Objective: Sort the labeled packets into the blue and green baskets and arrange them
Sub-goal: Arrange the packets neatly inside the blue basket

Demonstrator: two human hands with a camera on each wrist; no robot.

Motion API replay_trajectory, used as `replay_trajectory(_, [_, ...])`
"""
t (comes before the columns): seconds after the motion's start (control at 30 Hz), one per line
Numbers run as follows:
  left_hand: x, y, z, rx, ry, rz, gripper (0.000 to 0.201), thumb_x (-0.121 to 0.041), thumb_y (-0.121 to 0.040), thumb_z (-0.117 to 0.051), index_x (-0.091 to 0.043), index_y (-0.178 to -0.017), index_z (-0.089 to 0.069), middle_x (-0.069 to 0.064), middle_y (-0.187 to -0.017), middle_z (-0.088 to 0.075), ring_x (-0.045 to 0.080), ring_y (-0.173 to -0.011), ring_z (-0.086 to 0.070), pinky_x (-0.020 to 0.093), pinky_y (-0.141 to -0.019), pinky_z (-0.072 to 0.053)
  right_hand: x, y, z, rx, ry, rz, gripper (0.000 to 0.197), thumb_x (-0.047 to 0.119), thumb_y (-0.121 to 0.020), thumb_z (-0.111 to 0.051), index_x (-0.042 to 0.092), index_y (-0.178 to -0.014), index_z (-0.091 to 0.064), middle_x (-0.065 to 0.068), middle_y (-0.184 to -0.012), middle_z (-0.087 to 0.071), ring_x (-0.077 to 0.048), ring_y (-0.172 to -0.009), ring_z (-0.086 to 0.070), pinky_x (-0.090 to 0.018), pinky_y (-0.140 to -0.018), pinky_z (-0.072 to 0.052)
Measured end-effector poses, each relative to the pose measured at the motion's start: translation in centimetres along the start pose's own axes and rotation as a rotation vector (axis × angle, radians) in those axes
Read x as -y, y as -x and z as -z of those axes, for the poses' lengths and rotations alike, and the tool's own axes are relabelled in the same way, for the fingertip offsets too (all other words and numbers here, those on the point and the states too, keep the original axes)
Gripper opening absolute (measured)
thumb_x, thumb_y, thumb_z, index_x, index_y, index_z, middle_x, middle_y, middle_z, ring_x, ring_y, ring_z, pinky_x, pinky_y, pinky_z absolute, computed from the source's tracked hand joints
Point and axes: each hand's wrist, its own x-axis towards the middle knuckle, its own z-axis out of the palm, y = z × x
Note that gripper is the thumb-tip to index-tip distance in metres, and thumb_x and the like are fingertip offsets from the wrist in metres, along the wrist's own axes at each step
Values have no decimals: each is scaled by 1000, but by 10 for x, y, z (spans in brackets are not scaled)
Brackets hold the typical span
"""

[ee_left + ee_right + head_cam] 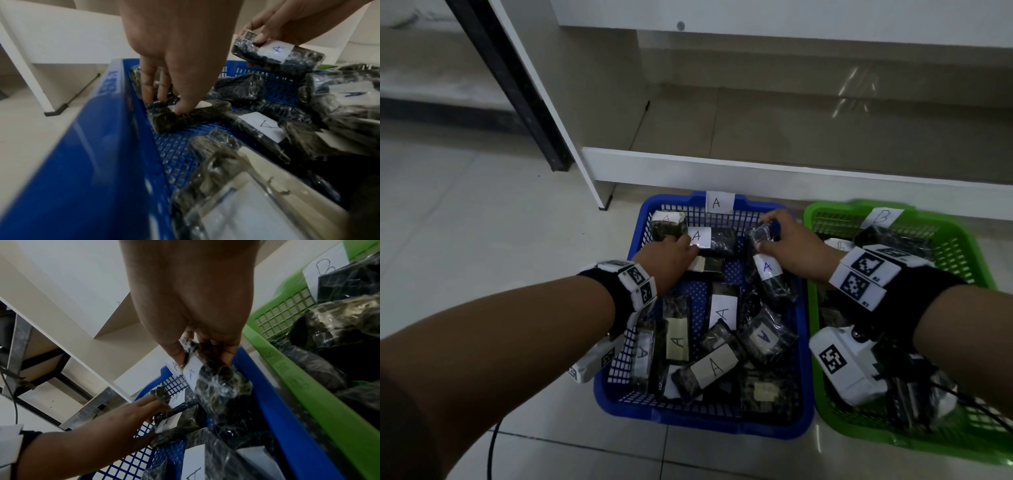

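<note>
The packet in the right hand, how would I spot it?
Find the blue basket tagged A, left of the green basket. At its far right corner, the right hand grips a dark packet by its top end. Unlike its flat neighbours, it's tilted up, with a blue A.

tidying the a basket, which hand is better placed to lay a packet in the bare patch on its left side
Left. The left hand already grips a packet lying beside the bare mesh of the blue basket; the right hand holds its packet raised near the right wall.

Both hands' grip closed: left (669, 255), right (794, 245)
</note>
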Motion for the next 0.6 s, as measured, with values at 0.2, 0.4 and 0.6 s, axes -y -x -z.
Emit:
replay_trajectory(0.2, [-10, 4, 6, 10, -8, -38, 44, -17, -91, -52, -10, -132, -37, 11, -127, -42, 28, -109, -51, 38, -80, -50, -2, 0, -2, -7, -4, 12, 40, 15, -89, -59, 16, -125, -42, -12, -111, -58, -28, -90, -60, -31, -71, -47])
replay_trajectory(0.4, [-60, -4, -5, 96, 128, -335, 65, -27, -94, -48, -22, -150, -16, 4, -151, -27, 27, -129, -30, 43, -101, -35, -3, -3, 5, -159, -75, 33, 30, 12, -89, -56, 16, -115, -42, -7, -78, -57, -22, -61, -54, -30, -53, -42])
replay_trajectory(0.6, [-78, -5, -5, 101, 291, -178, 72, -17, -89, -58, -24, -149, -20, 6, -142, -37, 28, -130, -27, 44, -103, -26, -4, -5, 10, -300, -132, 124, 43, 7, -89, -58, 16, -127, -39, -7, -91, -58, -22, -74, -57, -26, -56, -45])
